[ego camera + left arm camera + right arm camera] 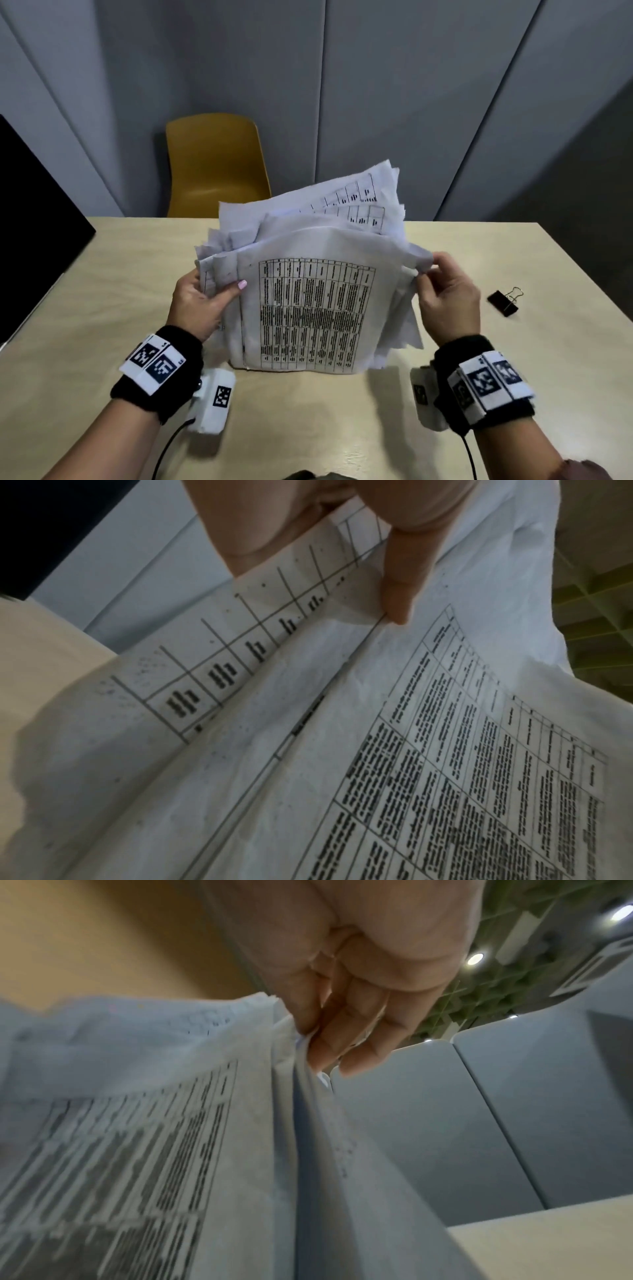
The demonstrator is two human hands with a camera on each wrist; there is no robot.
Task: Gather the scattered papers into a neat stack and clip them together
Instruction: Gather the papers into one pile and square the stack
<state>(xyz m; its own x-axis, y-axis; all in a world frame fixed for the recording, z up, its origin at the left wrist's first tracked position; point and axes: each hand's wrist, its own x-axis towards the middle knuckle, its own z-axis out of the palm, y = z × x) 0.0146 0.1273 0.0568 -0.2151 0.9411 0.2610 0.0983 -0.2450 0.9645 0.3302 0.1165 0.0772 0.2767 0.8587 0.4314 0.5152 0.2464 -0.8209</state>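
A loose bundle of crumpled white papers [308, 301] printed with tables stands on its lower edge on the table, its sheets uneven and fanned at the top. My left hand [202, 301] grips the bundle's left edge, thumb on the front sheet. My right hand [445, 294] pinches the right edge between thumb and fingers. The left wrist view shows the thumb [397, 593] pressing on the papers [342, 737]. In the right wrist view my fingers [346, 1039] pinch the sheets' edge [291, 1096]. A black binder clip [503, 302] lies on the table to the right of my right hand.
The light wooden table [102, 308] carries only the papers and the clip. A yellow chair [215, 164] stands behind its far edge. A black screen [30, 222] leans at the left edge. Grey wall panels rise behind.
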